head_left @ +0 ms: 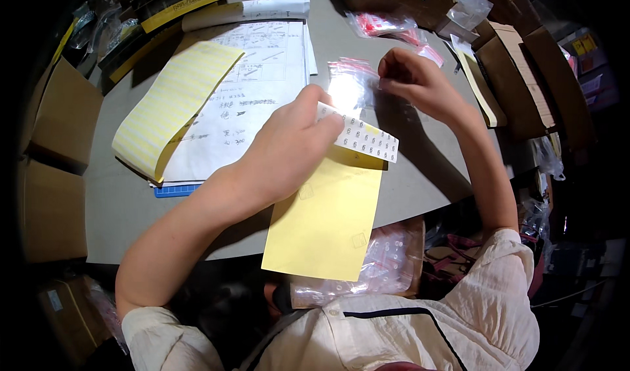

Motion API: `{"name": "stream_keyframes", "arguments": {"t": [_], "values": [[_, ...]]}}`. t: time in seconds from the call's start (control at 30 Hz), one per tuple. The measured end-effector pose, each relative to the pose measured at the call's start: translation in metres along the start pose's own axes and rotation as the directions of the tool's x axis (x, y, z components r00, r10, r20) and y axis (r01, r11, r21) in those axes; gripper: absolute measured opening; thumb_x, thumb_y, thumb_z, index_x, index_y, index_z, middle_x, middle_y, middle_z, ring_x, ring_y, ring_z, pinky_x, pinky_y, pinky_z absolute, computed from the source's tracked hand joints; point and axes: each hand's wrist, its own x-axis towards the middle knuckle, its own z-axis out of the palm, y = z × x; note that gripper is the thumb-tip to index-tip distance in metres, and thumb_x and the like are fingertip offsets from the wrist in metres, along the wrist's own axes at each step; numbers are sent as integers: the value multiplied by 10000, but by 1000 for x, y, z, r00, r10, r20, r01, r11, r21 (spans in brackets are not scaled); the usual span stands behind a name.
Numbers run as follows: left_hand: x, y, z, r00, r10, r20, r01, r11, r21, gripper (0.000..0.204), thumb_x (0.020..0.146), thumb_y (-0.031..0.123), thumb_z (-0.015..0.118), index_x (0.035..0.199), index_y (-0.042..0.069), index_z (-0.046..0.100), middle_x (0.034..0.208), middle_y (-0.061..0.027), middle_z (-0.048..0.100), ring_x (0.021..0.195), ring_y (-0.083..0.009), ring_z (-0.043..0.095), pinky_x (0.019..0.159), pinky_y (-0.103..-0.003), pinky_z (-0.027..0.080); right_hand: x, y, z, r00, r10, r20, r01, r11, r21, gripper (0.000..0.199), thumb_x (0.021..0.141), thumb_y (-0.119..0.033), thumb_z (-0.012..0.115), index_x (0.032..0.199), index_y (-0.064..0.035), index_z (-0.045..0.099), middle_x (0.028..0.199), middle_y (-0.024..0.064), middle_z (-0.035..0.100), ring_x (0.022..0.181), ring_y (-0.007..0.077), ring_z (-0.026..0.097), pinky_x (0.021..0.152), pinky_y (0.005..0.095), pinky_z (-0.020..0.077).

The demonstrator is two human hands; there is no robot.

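Note:
My left hand [292,144] pinches the folded top of a sticker sheet [321,223]. The sheet's yellow back hangs down past the table's near edge. Along the fold, a white strip of small printed labels [374,139] faces up. Just beyond it lies a stack of clear zip-lock bags [351,85] with red seal lines, and a bright glare covers part of them. My right hand [420,82] is over the right edge of these bags, its fingers curled and thumb and finger closed together. Whatever they pinch is too small to make out.
Handwritten papers [262,76] lie on the left over a blue mat [177,191], with a curled yellow-striped label sheet [174,108] on top. More red-edged bags [394,30] lie farther back. Cardboard boxes [56,207] flank the table. A box of clear bags [387,259] sits below the near edge.

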Motion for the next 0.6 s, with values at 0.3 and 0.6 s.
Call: {"name": "stream_keyframes", "arguments": {"t": [0.3, 0.6], "values": [[7, 1, -4, 994, 74, -86, -65, 993, 102, 224, 1002, 156, 686, 1107, -42, 676, 967, -67, 725, 853, -89, 638, 761, -257, 513, -16, -6, -7, 970, 162, -184, -244, 695, -676, 277, 900, -143, 812, 1045, 17, 639, 941, 201, 704, 855, 356, 685, 772, 443, 538], [5, -2, -5, 991, 108, -84, -97, 988, 118, 185, 971, 149, 755, 939, -28, 713, 828, -14, 724, 754, -40, 617, 661, -227, 499, -54, -76, 32, 954, -296, -50, 289, 950, -114, 245, 909, -120, 795, 1065, -7, 643, 973, 149, 671, 899, 284, 678, 796, 383, 549]]}}
